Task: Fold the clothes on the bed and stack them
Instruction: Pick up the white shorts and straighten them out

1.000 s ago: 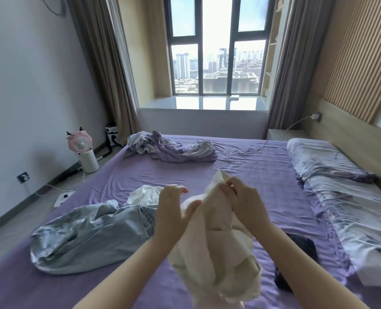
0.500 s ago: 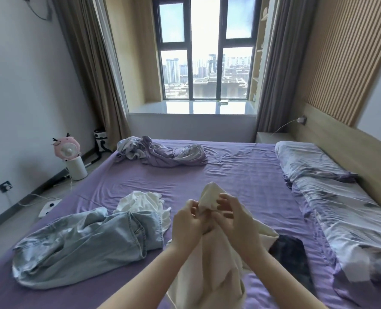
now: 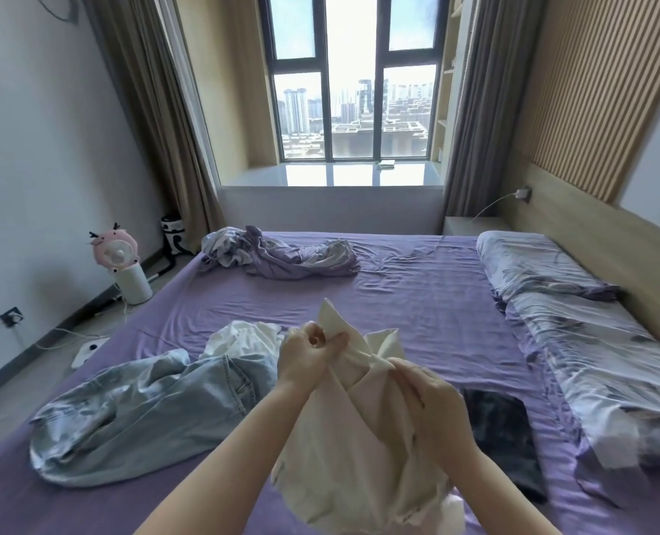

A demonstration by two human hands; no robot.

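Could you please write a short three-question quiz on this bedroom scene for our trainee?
1. True or false: both hands grip the cream garment.
2. Which item lies left of the left hand? A) light blue jeans B) a red towel C) a striped sock
3. Fill in: the dark garment lies on the purple ____, just right of the right hand.

Key: 1 true; 2 A; 3 sheet.
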